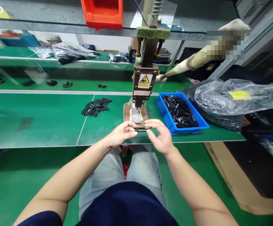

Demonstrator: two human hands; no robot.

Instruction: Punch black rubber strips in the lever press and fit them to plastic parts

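A small bench press (144,78) with a yellow warning label stands on the green table (44,122); its base plate (136,116) sits near the front edge. My left hand (121,133) and my right hand (160,138) meet at the front of that base, fingertips pinched close together. A small dark part seems to lie between the fingertips, but it is too small to be sure. To the left of the press lies a pile of black curved parts (96,107). A blue bin (181,112) of black parts stands to the right.
A large plastic bag of black parts (232,99) lies right of the blue bin. More curved pieces (67,84) lie on the far conveyor strip. A red bin (103,13) sits on the upper shelf. Another person's arm (197,59) reaches in behind the press.
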